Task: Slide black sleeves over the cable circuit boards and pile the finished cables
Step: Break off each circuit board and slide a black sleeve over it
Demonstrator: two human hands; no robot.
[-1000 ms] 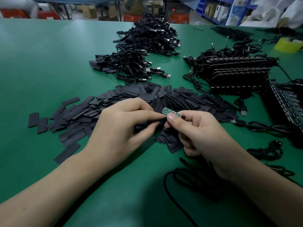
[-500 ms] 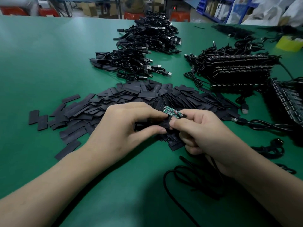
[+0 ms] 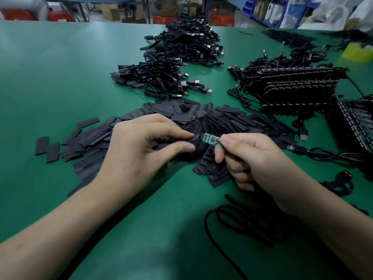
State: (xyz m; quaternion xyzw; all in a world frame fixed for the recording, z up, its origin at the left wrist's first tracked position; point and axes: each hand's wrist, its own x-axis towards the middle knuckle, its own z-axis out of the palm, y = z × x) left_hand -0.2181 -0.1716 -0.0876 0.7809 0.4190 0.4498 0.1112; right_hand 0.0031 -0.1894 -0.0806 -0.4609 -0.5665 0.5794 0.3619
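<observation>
Right now your left hand (image 3: 141, 150) pinches one black sleeve (image 3: 196, 140) between thumb and forefinger, and your right hand (image 3: 256, 158) pinches the far end of one small green circuit board (image 3: 212, 140), where a red wire shows. The board's near end sits at the mouth of the sleeve, most of the board still bare between your two hands. Both hands hover just above the loose heap of flat black sleeves (image 3: 201, 118), too many to count, which spreads out beyond and to the left of your left hand on the green desk (image 3: 50, 77). One black cable (image 3: 232, 221) loops on the desk below your right wrist. Farther out beyond your hands lie two piles of cables: a smaller near pile (image 3: 157, 79) and a larger far pile (image 3: 187, 45). Out past your right hand sits a stack of dark boards with cables (image 3: 292, 83), and a single USB plug (image 3: 303, 136) lies just right of your right hand's knuckles.
</observation>
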